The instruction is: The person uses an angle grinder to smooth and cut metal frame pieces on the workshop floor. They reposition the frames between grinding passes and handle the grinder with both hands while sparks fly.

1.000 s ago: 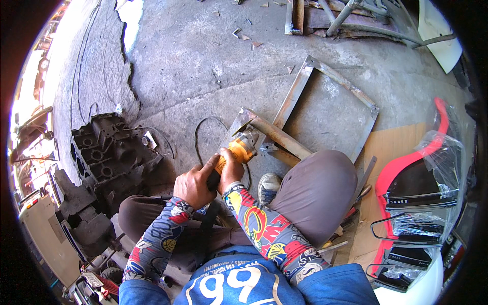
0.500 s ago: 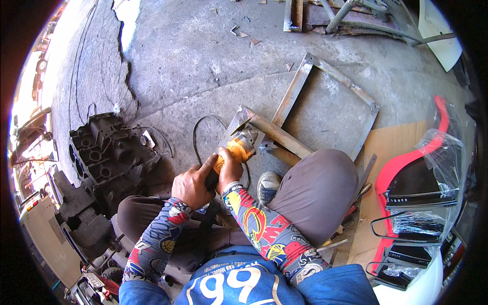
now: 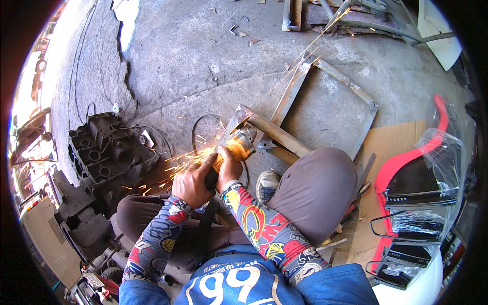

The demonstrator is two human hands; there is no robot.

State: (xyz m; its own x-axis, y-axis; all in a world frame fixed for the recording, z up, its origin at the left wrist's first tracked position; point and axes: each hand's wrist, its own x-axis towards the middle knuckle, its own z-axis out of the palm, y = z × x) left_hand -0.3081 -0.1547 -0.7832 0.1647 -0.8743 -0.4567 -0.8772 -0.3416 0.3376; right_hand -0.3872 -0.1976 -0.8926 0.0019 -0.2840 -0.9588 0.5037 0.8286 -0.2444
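Note:
Both my hands are wrapped round a yellow angle grinder [image 3: 238, 148] with a dark rear body. My left hand [image 3: 193, 184] grips its back part, and my right hand [image 3: 230, 170] closes on it just to the right, nearer the head. The grinder's disc touches or lies right at a rusty angle-iron piece [image 3: 274, 133] in front of my knees. Orange sparks [image 3: 190, 161] spray toward the lower left, and a thinner streak flies to the upper right. That iron piece lies against a square metal frame [image 3: 345, 79] on the floor. The exact contact spot is partly hidden by the grinder.
A dark engine block [image 3: 109, 152] stands to the left. On the right, a red-edged part in clear plastic [image 3: 401, 168] lies near a cardboard sheet [image 3: 401, 134]. A black cable [image 3: 195, 129] loops on the concrete. More metal pieces [image 3: 351, 20] lie at the far side.
Sparks have appeared at the disc, flying to the lower left and to the upper right. My hands and the grinder stay almost in the same place.

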